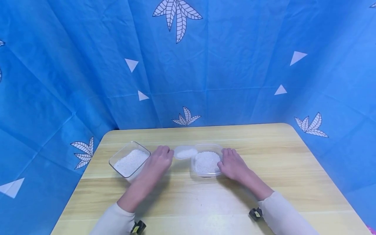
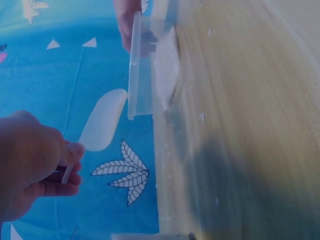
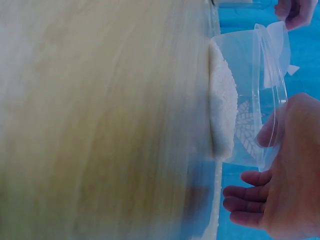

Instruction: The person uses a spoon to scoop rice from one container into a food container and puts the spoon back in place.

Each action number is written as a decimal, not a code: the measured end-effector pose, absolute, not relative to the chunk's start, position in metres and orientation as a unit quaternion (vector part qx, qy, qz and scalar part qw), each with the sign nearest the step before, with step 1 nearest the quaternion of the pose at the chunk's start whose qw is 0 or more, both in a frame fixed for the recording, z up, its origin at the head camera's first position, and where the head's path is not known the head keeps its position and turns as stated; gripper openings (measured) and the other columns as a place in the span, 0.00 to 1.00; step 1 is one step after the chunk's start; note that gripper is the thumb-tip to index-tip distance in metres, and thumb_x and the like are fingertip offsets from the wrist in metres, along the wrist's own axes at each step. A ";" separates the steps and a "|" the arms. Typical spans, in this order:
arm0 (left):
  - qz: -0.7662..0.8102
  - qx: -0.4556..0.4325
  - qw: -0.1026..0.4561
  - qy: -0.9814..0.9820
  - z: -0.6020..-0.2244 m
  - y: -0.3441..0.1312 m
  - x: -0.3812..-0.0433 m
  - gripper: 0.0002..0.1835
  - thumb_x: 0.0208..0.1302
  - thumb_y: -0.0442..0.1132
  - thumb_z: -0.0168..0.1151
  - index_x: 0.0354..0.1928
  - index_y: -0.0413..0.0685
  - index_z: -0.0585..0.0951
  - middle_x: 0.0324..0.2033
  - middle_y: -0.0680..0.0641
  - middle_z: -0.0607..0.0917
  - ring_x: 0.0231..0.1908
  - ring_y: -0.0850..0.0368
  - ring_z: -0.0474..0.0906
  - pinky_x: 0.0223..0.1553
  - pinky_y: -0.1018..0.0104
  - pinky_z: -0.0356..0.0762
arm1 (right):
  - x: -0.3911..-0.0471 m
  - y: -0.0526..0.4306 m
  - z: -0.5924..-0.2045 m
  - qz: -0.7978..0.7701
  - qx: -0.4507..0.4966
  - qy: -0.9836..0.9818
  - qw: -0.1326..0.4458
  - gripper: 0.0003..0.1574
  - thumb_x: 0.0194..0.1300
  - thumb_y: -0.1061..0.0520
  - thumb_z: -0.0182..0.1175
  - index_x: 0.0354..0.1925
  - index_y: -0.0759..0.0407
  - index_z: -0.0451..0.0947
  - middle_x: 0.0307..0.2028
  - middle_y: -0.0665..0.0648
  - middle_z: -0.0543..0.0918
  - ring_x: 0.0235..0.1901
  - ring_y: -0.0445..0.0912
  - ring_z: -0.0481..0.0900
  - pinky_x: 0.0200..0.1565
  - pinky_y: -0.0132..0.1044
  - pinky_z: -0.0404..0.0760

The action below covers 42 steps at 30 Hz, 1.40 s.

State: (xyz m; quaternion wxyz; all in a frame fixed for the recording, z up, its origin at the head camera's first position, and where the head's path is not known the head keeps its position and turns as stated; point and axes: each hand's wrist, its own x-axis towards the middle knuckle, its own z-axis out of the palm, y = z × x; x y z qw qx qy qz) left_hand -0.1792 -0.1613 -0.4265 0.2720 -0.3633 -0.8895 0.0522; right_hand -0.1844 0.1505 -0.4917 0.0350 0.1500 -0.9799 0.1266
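Observation:
My left hand (image 1: 161,159) pinches the handle of a translucent white scoop (image 1: 182,156), with white grains like rice in its bowl. The scoop's tip is at the left rim of a clear plastic container (image 1: 205,174), above table height. White grains (image 1: 207,161) form a low mound inside that container. On the container's right side, my right hand (image 1: 234,164) grips the rim; in the right wrist view the thumb (image 3: 267,134) lies over the edge and the other fingers are outside. Left of my left hand, a dark-rimmed clear container (image 1: 119,155) also has white grains in it, partly hidden by the forearm.
Both containers stand on a light wooden table (image 1: 264,143). A blue patterned cloth (image 1: 235,65) hangs behind it and at both sides. A few stray white grains (image 2: 202,117) lie on the tabletop.

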 end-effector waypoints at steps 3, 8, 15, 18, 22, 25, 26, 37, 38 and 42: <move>0.074 -0.368 0.282 -0.883 -0.425 -0.157 -0.180 0.10 0.47 0.20 0.52 0.34 0.33 0.76 0.28 0.41 0.74 0.27 0.51 0.67 0.23 0.67 0.71 | -0.185 0.151 -0.492 0.124 0.152 -0.980 0.039 0.31 0.59 0.51 0.45 0.52 0.74 0.60 0.43 0.65 0.68 0.43 0.54 0.64 0.49 0.45 0.65; 0.092 -0.373 0.301 -0.873 -0.420 -0.150 -0.181 0.08 0.47 0.22 0.54 0.31 0.35 0.76 0.25 0.42 0.74 0.24 0.53 0.66 0.21 0.69 0.69 | -0.185 0.151 -0.490 0.127 0.153 -0.979 0.039 0.30 0.59 0.51 0.45 0.51 0.73 0.61 0.42 0.64 0.68 0.41 0.53 0.64 0.47 0.45 0.65; 0.134 -0.395 0.296 -0.859 -0.416 -0.144 -0.182 0.11 0.50 0.22 0.53 0.37 0.33 0.77 0.30 0.40 0.76 0.29 0.51 0.68 0.27 0.69 0.71 | -0.186 0.151 -0.490 0.122 0.151 -0.980 0.040 0.31 0.59 0.51 0.44 0.52 0.74 0.60 0.43 0.66 0.68 0.43 0.55 0.64 0.48 0.45 0.65; 0.152 -0.407 0.301 -0.849 -0.414 -0.142 -0.184 0.12 0.52 0.22 0.51 0.39 0.32 0.77 0.31 0.39 0.76 0.29 0.51 0.68 0.28 0.68 0.71 | -0.186 0.151 -0.490 0.125 0.151 -0.980 0.041 0.31 0.59 0.51 0.45 0.52 0.74 0.60 0.43 0.66 0.68 0.43 0.55 0.64 0.48 0.46 0.65; 0.178 -0.423 0.302 -0.835 -0.411 -0.140 -0.184 0.13 0.53 0.23 0.50 0.42 0.30 0.76 0.34 0.38 0.77 0.30 0.50 0.69 0.28 0.68 0.72 | -0.187 0.150 -0.490 0.127 0.151 -0.979 0.042 0.30 0.59 0.51 0.45 0.52 0.73 0.60 0.42 0.65 0.68 0.42 0.54 0.63 0.47 0.45 0.65; 0.189 -0.436 0.302 -0.827 -0.408 -0.139 -0.184 0.14 0.53 0.24 0.52 0.44 0.30 0.76 0.36 0.37 0.77 0.32 0.49 0.71 0.30 0.68 0.73 | -0.186 0.150 -0.491 0.128 0.152 -0.979 0.041 0.29 0.59 0.51 0.45 0.51 0.73 0.60 0.42 0.65 0.68 0.42 0.54 0.63 0.48 0.45 0.65; 0.191 -0.439 0.304 -0.824 -0.407 -0.139 -0.183 0.15 0.53 0.24 0.54 0.44 0.30 0.76 0.36 0.37 0.77 0.33 0.49 0.71 0.31 0.68 0.74 | -0.186 0.150 -0.491 0.129 0.152 -0.979 0.042 0.29 0.59 0.51 0.45 0.51 0.73 0.60 0.42 0.65 0.68 0.43 0.54 0.64 0.48 0.45 0.65; 0.151 -0.419 0.312 -0.839 -0.401 -0.154 -0.177 0.13 0.54 0.21 0.49 0.43 0.29 0.75 0.35 0.37 0.77 0.32 0.49 0.73 0.33 0.66 0.76 | -0.185 0.149 -0.492 0.124 0.147 -0.981 0.034 0.29 0.59 0.50 0.45 0.51 0.71 0.60 0.40 0.62 0.67 0.40 0.53 0.63 0.46 0.43 0.65; 0.145 -0.414 0.308 -0.844 -0.399 -0.156 -0.175 0.13 0.54 0.22 0.50 0.42 0.30 0.75 0.34 0.38 0.77 0.31 0.49 0.73 0.32 0.66 0.77 | -0.185 0.149 -0.492 0.123 0.148 -0.981 0.034 0.29 0.59 0.50 0.45 0.51 0.71 0.60 0.40 0.62 0.67 0.40 0.52 0.62 0.46 0.43 0.65; 0.117 -0.397 0.286 -0.864 -0.390 -0.169 -0.170 0.12 0.54 0.22 0.51 0.42 0.30 0.74 0.31 0.38 0.75 0.26 0.51 0.72 0.25 0.66 0.77 | -0.185 0.149 -0.492 0.121 0.152 -0.980 0.038 0.29 0.59 0.50 0.45 0.51 0.72 0.60 0.41 0.63 0.67 0.41 0.53 0.63 0.47 0.44 0.65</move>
